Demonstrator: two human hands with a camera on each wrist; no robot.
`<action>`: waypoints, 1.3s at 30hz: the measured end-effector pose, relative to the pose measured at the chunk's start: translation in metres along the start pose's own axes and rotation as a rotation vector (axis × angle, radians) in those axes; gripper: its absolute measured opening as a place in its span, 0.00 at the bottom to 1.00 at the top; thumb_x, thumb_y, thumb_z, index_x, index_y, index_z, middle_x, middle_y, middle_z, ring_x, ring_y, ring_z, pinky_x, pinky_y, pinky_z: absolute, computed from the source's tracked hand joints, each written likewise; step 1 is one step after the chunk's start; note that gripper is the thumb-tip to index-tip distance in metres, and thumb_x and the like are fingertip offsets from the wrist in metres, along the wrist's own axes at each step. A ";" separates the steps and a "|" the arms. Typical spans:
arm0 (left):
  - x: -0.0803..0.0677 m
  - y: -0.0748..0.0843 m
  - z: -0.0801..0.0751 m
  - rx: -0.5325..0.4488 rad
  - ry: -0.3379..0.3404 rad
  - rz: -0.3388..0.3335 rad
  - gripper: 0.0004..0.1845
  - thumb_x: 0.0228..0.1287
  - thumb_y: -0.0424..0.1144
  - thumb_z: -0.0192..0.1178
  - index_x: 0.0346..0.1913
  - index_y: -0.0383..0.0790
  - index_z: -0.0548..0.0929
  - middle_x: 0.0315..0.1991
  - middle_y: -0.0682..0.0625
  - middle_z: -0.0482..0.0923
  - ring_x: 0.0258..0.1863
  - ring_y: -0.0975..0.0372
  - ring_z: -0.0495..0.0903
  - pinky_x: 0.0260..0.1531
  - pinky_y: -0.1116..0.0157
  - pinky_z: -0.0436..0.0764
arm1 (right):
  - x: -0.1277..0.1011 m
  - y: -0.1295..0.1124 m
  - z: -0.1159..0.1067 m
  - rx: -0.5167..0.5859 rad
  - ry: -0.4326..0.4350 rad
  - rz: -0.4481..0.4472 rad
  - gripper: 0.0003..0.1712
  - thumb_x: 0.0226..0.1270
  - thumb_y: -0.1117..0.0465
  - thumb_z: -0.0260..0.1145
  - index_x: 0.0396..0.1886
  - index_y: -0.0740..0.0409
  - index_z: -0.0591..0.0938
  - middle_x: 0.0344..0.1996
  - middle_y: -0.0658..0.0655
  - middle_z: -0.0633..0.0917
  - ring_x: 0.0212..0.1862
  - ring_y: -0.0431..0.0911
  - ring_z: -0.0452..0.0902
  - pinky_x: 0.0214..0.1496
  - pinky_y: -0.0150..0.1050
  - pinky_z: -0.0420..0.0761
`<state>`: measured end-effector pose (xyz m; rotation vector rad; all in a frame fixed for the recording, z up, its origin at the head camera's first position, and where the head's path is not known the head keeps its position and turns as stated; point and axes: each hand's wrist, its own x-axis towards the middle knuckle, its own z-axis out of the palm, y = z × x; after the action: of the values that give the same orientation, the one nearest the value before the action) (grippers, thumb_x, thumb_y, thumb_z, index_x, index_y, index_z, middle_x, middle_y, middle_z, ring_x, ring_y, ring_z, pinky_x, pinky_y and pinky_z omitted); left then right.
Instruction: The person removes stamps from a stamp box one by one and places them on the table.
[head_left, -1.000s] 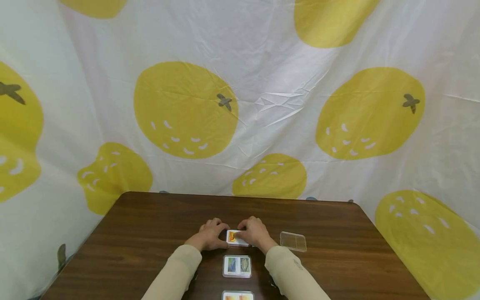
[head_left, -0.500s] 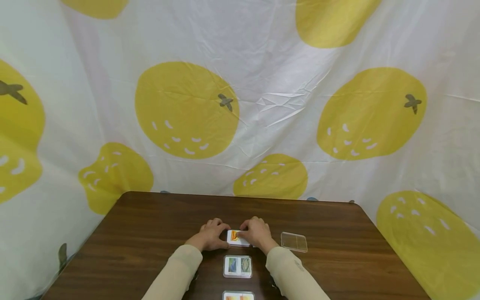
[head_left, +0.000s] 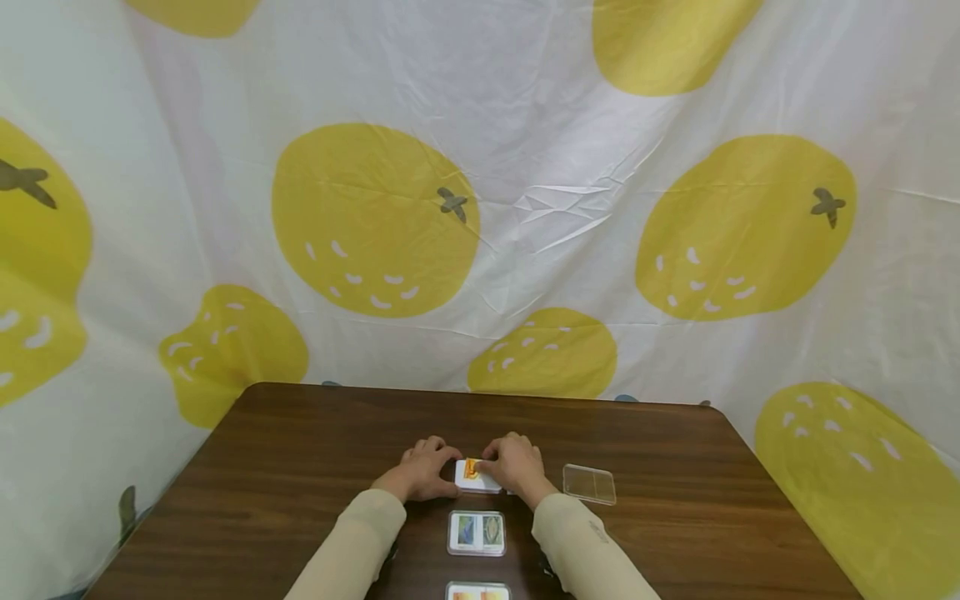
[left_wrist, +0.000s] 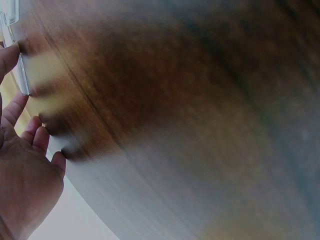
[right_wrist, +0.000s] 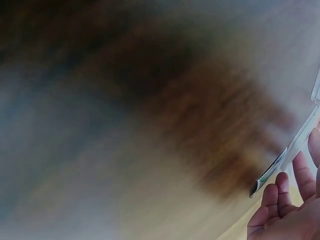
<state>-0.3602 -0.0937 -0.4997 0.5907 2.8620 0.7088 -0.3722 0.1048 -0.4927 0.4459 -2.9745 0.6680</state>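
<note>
A small white card case (head_left: 470, 477) with an orange picture on top lies on the brown table (head_left: 300, 467), held between both hands. My left hand (head_left: 424, 472) grips its left end with curled fingers. My right hand (head_left: 512, 467) curls over its top and right end and hides most of the picture. In the left wrist view, the left hand (left_wrist: 25, 165) has thumb and fingers against the case's white edge (left_wrist: 20, 75). In the right wrist view, the fingers of the right hand (right_wrist: 292, 205) lie along the case's thin edge (right_wrist: 287, 157).
A second card case (head_left: 477, 533) with two pictures lies just nearer to me, and a third (head_left: 477, 592) sits at the front edge. A clear plastic lid (head_left: 589, 483) lies to the right of the hands. A lemon-print cloth (head_left: 480, 208) hangs behind the table.
My right hand has slid slightly left over the case, so less of the orange picture shows. The left hand has stayed in place.
</note>
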 end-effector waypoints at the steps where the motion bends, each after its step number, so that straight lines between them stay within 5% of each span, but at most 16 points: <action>1: 0.000 0.000 0.000 -0.001 -0.001 0.000 0.28 0.57 0.49 0.71 0.59 0.44 0.78 0.59 0.43 0.67 0.61 0.46 0.64 0.62 0.43 0.61 | 0.000 0.000 0.000 -0.003 0.004 0.004 0.10 0.60 0.49 0.73 0.31 0.49 0.87 0.36 0.53 0.80 0.48 0.56 0.74 0.50 0.57 0.70; 17: -0.001 0.001 -0.001 -0.003 -0.006 0.001 0.28 0.57 0.49 0.71 0.59 0.44 0.78 0.57 0.43 0.67 0.60 0.46 0.64 0.62 0.43 0.60 | 0.003 0.002 0.001 0.081 0.035 0.024 0.08 0.58 0.52 0.75 0.27 0.48 0.85 0.32 0.49 0.81 0.40 0.50 0.76 0.47 0.54 0.71; 26: -0.002 0.002 -0.002 -0.010 -0.004 0.011 0.28 0.56 0.48 0.71 0.59 0.43 0.78 0.58 0.43 0.67 0.60 0.46 0.64 0.61 0.43 0.61 | 0.003 0.001 0.000 0.281 -0.019 0.052 0.07 0.61 0.57 0.74 0.27 0.54 0.86 0.27 0.48 0.83 0.29 0.43 0.72 0.35 0.40 0.73; 39: 0.000 0.002 -0.002 -0.010 -0.008 -0.014 0.29 0.57 0.49 0.71 0.60 0.44 0.78 0.59 0.42 0.66 0.61 0.46 0.63 0.63 0.43 0.60 | 0.002 0.004 -0.006 0.437 -0.071 0.057 0.07 0.62 0.60 0.72 0.29 0.59 0.87 0.29 0.50 0.84 0.32 0.43 0.73 0.36 0.38 0.73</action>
<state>-0.3595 -0.0928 -0.4974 0.5706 2.8505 0.7167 -0.3752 0.1106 -0.4890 0.4128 -2.9033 1.3436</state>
